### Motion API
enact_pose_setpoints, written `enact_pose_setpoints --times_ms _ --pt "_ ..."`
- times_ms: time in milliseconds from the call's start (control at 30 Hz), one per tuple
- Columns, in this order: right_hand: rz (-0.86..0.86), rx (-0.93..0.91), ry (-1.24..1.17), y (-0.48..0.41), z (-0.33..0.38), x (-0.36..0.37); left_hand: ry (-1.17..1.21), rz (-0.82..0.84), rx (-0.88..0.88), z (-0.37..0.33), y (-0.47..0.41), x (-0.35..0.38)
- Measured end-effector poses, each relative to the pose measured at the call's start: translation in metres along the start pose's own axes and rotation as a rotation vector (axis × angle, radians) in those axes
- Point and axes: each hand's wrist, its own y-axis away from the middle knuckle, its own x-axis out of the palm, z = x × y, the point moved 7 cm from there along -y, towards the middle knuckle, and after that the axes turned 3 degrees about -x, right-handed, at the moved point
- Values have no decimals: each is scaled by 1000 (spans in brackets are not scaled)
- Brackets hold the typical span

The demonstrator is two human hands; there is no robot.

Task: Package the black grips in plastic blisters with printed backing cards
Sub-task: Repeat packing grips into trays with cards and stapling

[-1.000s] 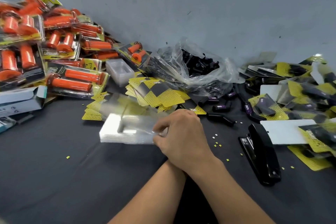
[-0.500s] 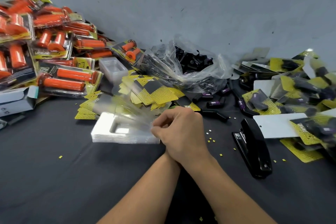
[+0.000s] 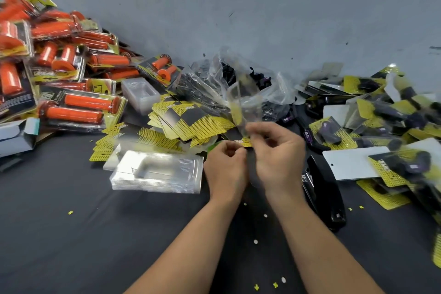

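Above the pinching right hand [image 3: 276, 153] stands a blister [image 3: 243, 102]; left hand [image 3: 225, 169] curled, grasp unclear.

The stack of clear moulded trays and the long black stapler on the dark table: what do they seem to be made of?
The stack of clear moulded trays looks like thin glossy transparent plastic: the dark table shows through and edges catch light. The long black stapler seems shiny hard plastic or painted metal; its glare does not tell which.

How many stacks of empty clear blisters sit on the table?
2: one flat stack left of the left hand, one deeper stack beside the orange grip packs; others may be hidden.
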Motion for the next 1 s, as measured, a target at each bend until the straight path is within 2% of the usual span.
enact_pose_setpoints --times_ms 67,133,167,233,333,400,500,567,633,667,767,867,1000 --pt "-1 6 83 -7 -13 -23 172 37 -90 2 0 2" --pt "49 59 131 -2 -27 -34 417 129 -246 7 1 8" --pt "75 98 155 1 -35 -36 461 194 -294 9 0 13" --pt "131 199 93 5 -51 -36 430 305 -336 9 2 22" --pt "225 375 -220 3 -69 -28 344 432 -319 12 5 30" --pt "281 446 -238 2 -79 -23 259 411 -302 17 5 31" --pt "218 356 -59 3 -82 -25 101 331 -201 20 2 29" --pt "134 354 -187 2 -88 -23 45 256 -166 22 -1 27" --pt "32 448 -284 1 -97 -22 91 182 -181 25 -3 23" --pt "40 451 -263 -1 -99 -19 136 157 -189 25 -4 20" --pt "196 264 44 -7 -90 -6 394 94 -296 24 -7 12" --pt "275 173 239 -19 -86 4 669 80 -455 23 -7 8" --pt "553 50 664 -27 -88 36 703 136 -427 16 0 13"
